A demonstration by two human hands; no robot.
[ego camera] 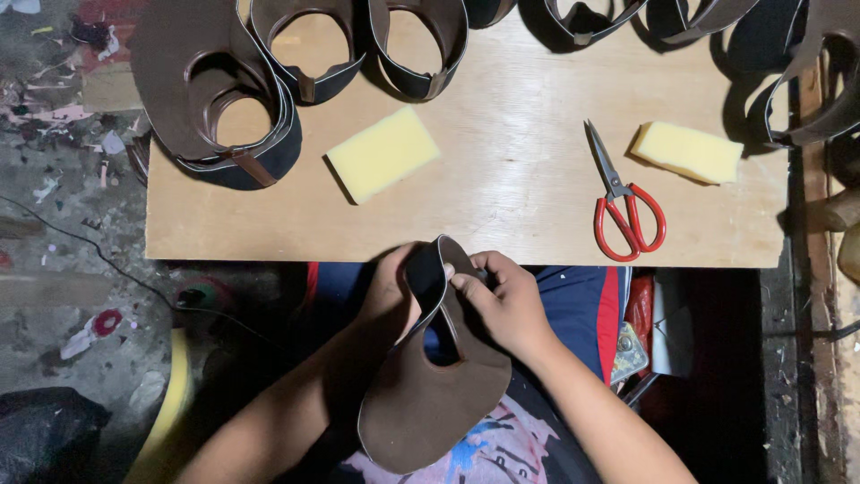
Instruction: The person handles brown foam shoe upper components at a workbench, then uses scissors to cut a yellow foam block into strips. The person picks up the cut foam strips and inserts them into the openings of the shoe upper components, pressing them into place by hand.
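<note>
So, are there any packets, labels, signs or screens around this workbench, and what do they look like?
Small packet: just below the board's near edge, right of the person's right arm; roughly square, yellowish with a dark printed pattern, partly hidden.
White sheet or bag: right of that packet, in shadow; pale and plain, too dim to identify.
No signs or screens show.

Brown shoe upper (430, 394) with black lining, pale edge. Desk (502, 206) light tan wood. Two sponges (382, 154) pale yellow. Scissors (627, 215) right of them: red handles, grey blades. Shoe-upper stack (215, 99) brown, black inside.
</note>
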